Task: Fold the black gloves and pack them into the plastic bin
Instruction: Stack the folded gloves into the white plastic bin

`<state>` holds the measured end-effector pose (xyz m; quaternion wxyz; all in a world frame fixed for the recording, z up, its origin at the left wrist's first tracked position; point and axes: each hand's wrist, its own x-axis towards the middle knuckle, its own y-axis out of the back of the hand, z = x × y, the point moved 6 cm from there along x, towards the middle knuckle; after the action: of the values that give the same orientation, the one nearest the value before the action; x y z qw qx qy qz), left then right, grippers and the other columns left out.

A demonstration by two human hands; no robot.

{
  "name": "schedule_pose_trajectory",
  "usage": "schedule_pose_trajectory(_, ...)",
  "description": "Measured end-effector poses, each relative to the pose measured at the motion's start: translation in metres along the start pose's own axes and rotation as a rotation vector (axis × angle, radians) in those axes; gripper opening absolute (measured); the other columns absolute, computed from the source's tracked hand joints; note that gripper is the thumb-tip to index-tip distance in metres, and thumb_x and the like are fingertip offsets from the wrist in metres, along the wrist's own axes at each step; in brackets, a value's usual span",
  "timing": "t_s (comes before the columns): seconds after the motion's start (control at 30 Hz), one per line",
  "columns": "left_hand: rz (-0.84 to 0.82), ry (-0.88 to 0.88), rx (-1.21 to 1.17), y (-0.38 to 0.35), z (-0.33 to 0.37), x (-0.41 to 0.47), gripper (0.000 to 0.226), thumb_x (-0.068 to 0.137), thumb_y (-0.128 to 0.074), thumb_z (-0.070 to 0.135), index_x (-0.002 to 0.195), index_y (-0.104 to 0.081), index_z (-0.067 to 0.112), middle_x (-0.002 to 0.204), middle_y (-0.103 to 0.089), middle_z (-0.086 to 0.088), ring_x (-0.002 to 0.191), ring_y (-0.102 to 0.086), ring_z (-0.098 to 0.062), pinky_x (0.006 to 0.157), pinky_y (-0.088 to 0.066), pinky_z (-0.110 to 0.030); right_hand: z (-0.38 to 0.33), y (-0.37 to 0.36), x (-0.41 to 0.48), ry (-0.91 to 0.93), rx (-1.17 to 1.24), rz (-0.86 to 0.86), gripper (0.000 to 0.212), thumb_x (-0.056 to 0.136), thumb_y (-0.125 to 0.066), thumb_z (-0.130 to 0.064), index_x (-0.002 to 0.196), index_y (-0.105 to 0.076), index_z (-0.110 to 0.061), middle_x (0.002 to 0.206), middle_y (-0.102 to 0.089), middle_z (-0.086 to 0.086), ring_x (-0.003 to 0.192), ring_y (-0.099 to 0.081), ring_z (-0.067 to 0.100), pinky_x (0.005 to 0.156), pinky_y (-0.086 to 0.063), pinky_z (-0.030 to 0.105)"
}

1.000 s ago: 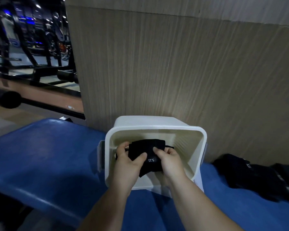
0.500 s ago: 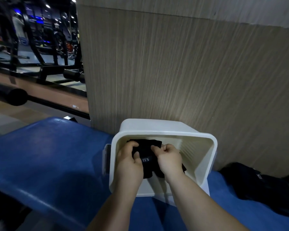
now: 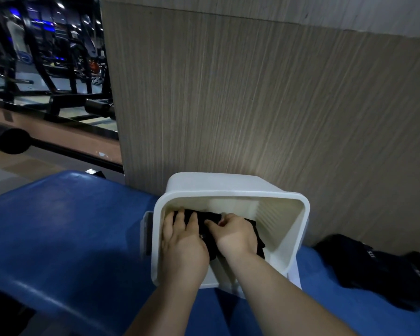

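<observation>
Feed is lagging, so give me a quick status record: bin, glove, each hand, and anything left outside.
bin: white, on the blue bench, against the wood panel
folded glove: inside the bin, under both hands
left hand: fingers straight, pressing the glove down
right hand: fingers curled, pinching the glove
unpacked gloves: black pile on the bench, right of the bin
</observation>
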<state>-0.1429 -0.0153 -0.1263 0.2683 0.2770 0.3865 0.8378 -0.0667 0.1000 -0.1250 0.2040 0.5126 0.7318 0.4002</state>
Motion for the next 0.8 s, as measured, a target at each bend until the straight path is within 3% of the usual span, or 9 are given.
schedule_pose_trajectory(0.1,0.025,-0.059,0.058,0.003,0.004,0.001,0.057,0.098,-0.035,0.018,0.152,-0.019,0.025,0.161,-0.005,0.005,0.147,0.004,-0.016,0.118,-0.001,-0.028,0.003,-0.004,0.003,0.059,-0.043,0.029,0.038,0.078,-0.056,-0.062,0.075,-0.062,-0.025,0.086,-0.065,-0.006,0.091,-0.059,0.018,0.077,-0.052,0.031)
schedule_pose_trajectory(0.27,-0.096,-0.05,0.038,-0.011,-0.006,0.002,0.053,0.101,-0.029,0.019,0.152,-0.018,0.025,0.161,-0.009,0.01,0.147,-0.001,-0.012,0.12,-0.003,-0.028,0.0,-0.001,-0.005,0.207,0.047,0.078,0.037,0.087,-0.056,-0.05,0.114,-0.054,-0.025,0.117,-0.048,-0.004,0.114,-0.042,0.015,0.098,-0.038,0.031)
schedule_pose_trajectory(0.43,-0.102,-0.024,0.034,-0.014,-0.008,0.002,0.05,0.103,-0.025,0.024,0.152,-0.018,0.026,0.161,-0.008,0.009,0.147,-0.002,-0.012,0.12,-0.002,-0.028,-0.005,-0.013,-0.011,0.449,-0.04,-0.065,0.043,0.098,-0.043,-0.036,0.141,-0.041,-0.031,0.15,-0.033,-0.013,0.138,-0.027,0.008,0.115,-0.021,0.031)
schedule_pose_trajectory(0.6,-0.148,0.018,0.021,-0.017,-0.009,0.002,0.053,0.102,-0.026,0.024,0.153,-0.013,0.027,0.161,-0.001,0.008,0.148,0.001,-0.013,0.121,-0.002,-0.031,0.003,-0.023,-0.012,0.446,-0.155,-0.229,0.049,0.102,-0.03,-0.04,0.15,-0.024,-0.031,0.158,-0.015,-0.017,0.145,-0.008,0.001,0.118,-0.004,0.028)
schedule_pose_trajectory(0.8,-0.154,0.041,0.121,-0.016,-0.006,-0.001,0.057,0.101,-0.024,0.023,0.154,-0.004,0.024,0.161,0.007,0.006,0.147,0.011,-0.014,0.121,0.006,-0.033,0.008,-0.031,-0.013,0.449,-0.241,-0.298,0.052,0.102,-0.023,-0.044,0.152,-0.016,-0.032,0.159,-0.01,-0.017,0.146,-0.003,0.001,0.119,0.001,0.032)
